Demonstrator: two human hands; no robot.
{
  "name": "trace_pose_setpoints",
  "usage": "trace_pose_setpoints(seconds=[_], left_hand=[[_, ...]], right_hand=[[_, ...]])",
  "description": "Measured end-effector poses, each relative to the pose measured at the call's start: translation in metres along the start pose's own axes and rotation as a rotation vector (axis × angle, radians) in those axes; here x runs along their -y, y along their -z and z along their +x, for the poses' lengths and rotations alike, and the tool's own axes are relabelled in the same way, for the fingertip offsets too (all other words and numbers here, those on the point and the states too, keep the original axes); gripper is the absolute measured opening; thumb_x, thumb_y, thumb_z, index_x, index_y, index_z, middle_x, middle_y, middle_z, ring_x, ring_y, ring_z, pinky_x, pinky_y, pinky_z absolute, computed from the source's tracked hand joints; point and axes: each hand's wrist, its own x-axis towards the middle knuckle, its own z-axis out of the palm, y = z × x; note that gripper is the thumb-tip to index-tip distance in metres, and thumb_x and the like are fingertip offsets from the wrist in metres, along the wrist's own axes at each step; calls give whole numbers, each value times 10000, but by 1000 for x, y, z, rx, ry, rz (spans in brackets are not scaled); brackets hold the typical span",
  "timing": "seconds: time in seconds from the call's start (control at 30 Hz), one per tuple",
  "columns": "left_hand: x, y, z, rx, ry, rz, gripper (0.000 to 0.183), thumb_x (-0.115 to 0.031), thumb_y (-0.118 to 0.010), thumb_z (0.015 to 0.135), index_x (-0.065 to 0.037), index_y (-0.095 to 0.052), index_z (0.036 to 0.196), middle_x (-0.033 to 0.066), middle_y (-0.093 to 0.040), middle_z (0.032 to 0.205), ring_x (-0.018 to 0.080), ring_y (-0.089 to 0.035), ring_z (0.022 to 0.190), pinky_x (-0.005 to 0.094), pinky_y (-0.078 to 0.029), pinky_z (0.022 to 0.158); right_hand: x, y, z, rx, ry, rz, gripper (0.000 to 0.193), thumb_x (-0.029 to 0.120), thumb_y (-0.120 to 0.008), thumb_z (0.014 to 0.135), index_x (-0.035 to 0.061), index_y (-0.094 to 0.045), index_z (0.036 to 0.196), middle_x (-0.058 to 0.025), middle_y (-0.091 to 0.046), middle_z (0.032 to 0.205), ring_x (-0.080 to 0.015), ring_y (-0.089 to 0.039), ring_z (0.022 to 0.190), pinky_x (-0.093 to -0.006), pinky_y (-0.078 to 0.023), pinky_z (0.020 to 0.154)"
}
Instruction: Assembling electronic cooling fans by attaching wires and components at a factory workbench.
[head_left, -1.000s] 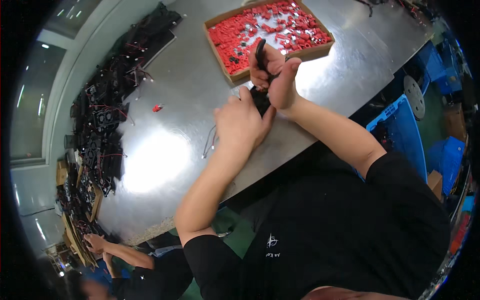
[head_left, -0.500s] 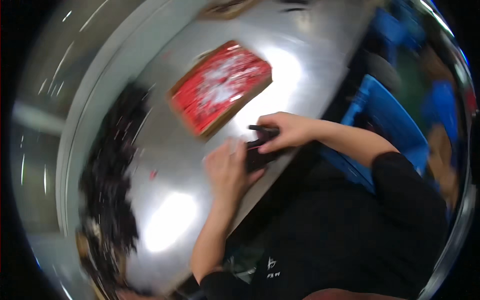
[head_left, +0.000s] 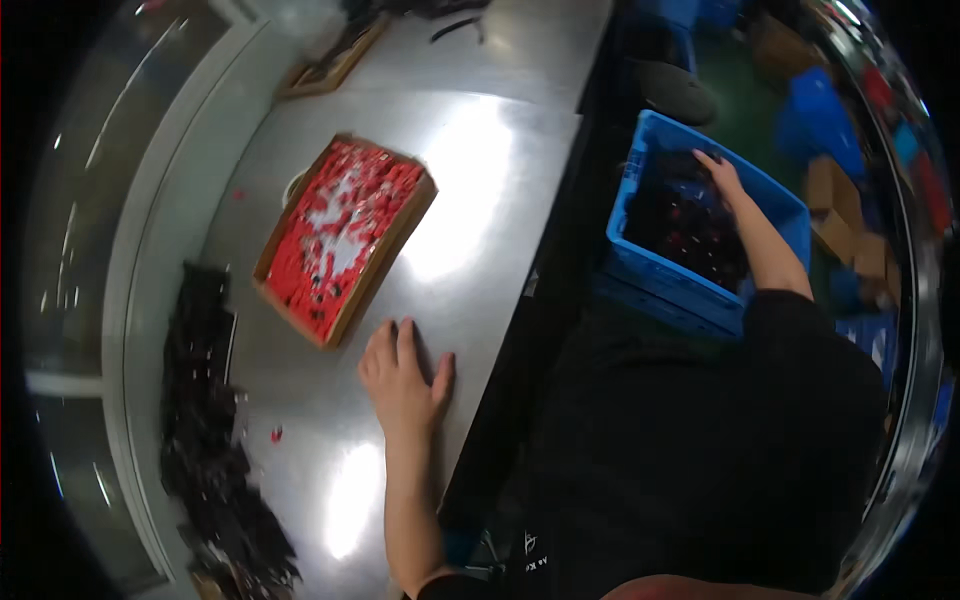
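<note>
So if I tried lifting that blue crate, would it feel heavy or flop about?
The blue crate looks like moulded plastic with upright walls, so it should stay stiff. Dark parts are heaped inside, so it may feel heavy. They seem to lie loose and would probably slide if it tilted.

White light burns out two patches on the smooth grey metal tabletop (head_left: pixel 480 330), while a soft shadow edges the bare left hand (head_left: pixel 400 378). The deep blue rectangular plastic crate (head_left: pixel 665 270) is dim inside. Slight blur smears the heap of small black parts (head_left: pixel 200 370); fisheye distortion bends straight edges toward blackened corners
</note>
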Motion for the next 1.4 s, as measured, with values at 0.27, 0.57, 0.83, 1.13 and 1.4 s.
trace_pose_setpoints(seconds=[0.27,0.57,0.83,1.13,1.4], left_hand=[[15,23,17,-16,-238,-144,624,-433,-818,879,-34,-644,1325,243,-634,1356,440,-624,1248,525,-503,1064],[253,125,-131,-276,803,491,404,-262,-661,935,-74,-709,1289,180,-679,1362,418,-626,1276,526,-521,1066],[306,182,-285,-57,1348,671,794,-600,-688,927,-151,-527,1562,209,-664,1410,462,-604,1312,674,-469,1047],[338,208,-319,-141,1514,432,795,-645,-782,839,-89,-609,1380,238,-652,1345,452,-591,1293,578,-465,1093],[337,195,-253,-75,1491,398,718,-562,-838,815,-53,-608,1266,235,-710,1298,442,-650,1263,515,-517,1042]], right_hand=[[48,-29,71,-93,756,-169,441,361,-684,1083,41,-700,1386,-128,-705,1402,-258,-667,1282,-389,-474,1135],[208,-207,-230,861,1213,-332,1029,845,-622,887,50,-543,1535,-141,-639,1330,-296,-646,1146,-382,-513,1007],[202,-243,-259,874,1415,-614,827,346,-840,834,67,-538,1551,-185,-554,1494,-411,-512,1387,-509,-392,1192],[199,-275,-264,977,1533,-571,660,195,-735,873,79,-570,1501,-181,-442,1643,-402,-350,1575,-575,-210,1333],[202,-275,-231,859,1481,-579,626,233,-727,859,76,-603,1452,-177,-493,1606,-392,-436,1519,-589,-219,1328]])
